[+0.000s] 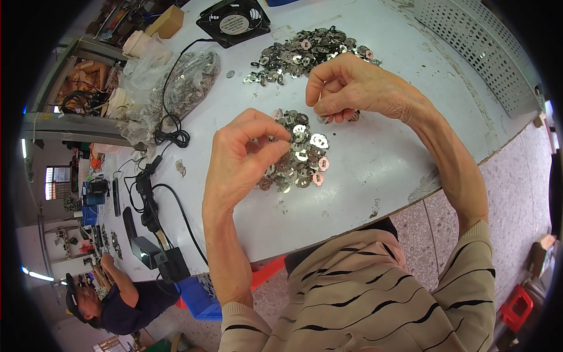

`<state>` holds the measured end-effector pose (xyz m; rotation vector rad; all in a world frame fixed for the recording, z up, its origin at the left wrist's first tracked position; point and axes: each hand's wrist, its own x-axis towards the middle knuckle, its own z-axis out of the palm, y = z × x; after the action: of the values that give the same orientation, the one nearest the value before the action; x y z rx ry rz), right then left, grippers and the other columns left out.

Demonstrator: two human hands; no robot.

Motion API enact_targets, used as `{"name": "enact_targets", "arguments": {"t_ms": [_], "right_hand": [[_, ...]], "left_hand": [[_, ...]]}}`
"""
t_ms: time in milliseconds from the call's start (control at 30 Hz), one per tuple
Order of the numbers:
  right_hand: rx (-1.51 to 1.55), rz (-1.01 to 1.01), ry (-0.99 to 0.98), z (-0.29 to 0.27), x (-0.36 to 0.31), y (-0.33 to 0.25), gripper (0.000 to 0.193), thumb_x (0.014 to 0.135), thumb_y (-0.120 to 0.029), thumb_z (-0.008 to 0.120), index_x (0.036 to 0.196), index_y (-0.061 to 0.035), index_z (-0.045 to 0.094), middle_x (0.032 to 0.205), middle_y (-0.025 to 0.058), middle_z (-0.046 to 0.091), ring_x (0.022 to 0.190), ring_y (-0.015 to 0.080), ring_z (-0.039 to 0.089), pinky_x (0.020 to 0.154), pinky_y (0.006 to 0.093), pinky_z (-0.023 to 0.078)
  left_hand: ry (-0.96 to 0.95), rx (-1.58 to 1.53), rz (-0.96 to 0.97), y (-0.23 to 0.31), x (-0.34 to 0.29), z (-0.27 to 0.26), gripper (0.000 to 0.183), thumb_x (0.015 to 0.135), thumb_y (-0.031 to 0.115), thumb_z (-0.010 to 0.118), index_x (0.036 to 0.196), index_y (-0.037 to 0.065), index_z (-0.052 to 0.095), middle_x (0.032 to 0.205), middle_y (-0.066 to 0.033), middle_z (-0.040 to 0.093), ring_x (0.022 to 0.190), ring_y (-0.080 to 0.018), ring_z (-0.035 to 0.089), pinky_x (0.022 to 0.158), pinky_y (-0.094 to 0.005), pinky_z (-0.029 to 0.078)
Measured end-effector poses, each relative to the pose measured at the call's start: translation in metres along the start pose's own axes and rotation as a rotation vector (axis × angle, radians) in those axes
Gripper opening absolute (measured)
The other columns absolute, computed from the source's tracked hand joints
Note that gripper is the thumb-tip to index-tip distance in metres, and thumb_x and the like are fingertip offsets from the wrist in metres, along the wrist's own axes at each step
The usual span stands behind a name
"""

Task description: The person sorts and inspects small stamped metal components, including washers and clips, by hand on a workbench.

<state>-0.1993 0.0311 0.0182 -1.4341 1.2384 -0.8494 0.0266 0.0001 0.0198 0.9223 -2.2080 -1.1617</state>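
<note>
My left hand (243,155) is closed in a pinch over the left side of the nearer pile of small round metal pieces (302,155). Whatever sits between its thumb and forefinger is too small to make out. My right hand (358,88) has its fingers curled together above the table, between this pile and a larger heap of similar pieces (311,51) farther back. A small shiny metal piece (322,119) shows just below the right thumb; I cannot tell if it is held or lying on the table. The pieces are flat with cut-outs, mostly silver, a few pinkish.
A black fan (234,23) lies at the back, its cord running left. Clear bags of metal pieces (187,79) sit at the left. A perforated grey tray (475,53) stands back right. Black adapters (149,252) line the left edge. Another person (117,299) works at lower left.
</note>
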Motion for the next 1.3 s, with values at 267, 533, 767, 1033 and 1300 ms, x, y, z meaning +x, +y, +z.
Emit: {"name": "enact_targets", "arguments": {"t_ms": [267, 533, 767, 1033, 1300], "right_hand": [[0.268, 0.082, -0.136, 0.006, 0.003, 0.003, 0.017, 0.074, -0.009, 0.06, 0.087, 0.0012, 0.064, 0.072, 0.007, 0.063, 0.065, 0.009, 0.061, 0.056, 0.0175, 0.048], [0.289, 0.039, -0.131, 0.006, 0.0, -0.003, 0.019, 0.073, -0.01, 0.061, 0.088, 0.0013, 0.064, 0.073, 0.0082, 0.064, 0.064, 0.0108, 0.061, 0.056, 0.0205, 0.049], [-0.689, -0.193, -0.026, -0.018, -0.005, 0.011, 0.02, 0.061, -0.007, 0.064, 0.079, -0.0007, 0.06, 0.065, 0.0067, 0.06, 0.057, 0.018, 0.055, 0.054, 0.0305, 0.042], [-0.801, -0.148, -0.067, -0.016, -0.002, 0.017, 0.013, 0.056, -0.004, 0.064, 0.068, -0.0006, 0.058, 0.059, 0.0073, 0.057, 0.058, 0.021, 0.055, 0.056, 0.0329, 0.042], [-0.477, -0.174, -0.042, -0.013, 0.007, 0.017, 0.008, 0.066, -0.005, 0.061, 0.065, 0.0009, 0.056, 0.055, 0.0047, 0.055, 0.051, 0.0123, 0.051, 0.049, 0.0286, 0.04]], "left_hand": [[0.233, 0.007, 0.237, 0.009, 0.004, 0.037, 0.017, 0.069, -0.007, 0.065, 0.085, 0.0, 0.065, 0.078, -0.0048, 0.058, 0.064, -0.0095, 0.054, 0.055, -0.0221, 0.044], [0.281, -0.36, -0.015, 0.007, 0.003, 0.029, 0.008, 0.076, -0.003, 0.066, 0.084, -0.003, 0.064, 0.079, -0.0039, 0.061, 0.059, -0.0108, 0.055, 0.054, -0.0228, 0.044], [0.24, -0.838, -0.251, 0.002, 0.006, 0.022, 0.012, 0.08, 0.005, 0.066, 0.087, -0.004, 0.064, 0.074, -0.0085, 0.063, 0.058, -0.0108, 0.055, 0.053, -0.0224, 0.048], [0.193, -0.922, -0.34, -0.001, 0.006, 0.016, 0.014, 0.079, 0.007, 0.066, 0.086, -0.005, 0.063, 0.074, -0.0101, 0.063, 0.057, -0.0114, 0.057, 0.05, -0.023, 0.049], [0.034, -0.532, -0.232, 0.005, 0.002, 0.002, 0.009, 0.075, 0.004, 0.069, 0.077, -0.003, 0.064, 0.067, -0.007, 0.062, 0.053, -0.0085, 0.054, 0.049, -0.0206, 0.044]]}}
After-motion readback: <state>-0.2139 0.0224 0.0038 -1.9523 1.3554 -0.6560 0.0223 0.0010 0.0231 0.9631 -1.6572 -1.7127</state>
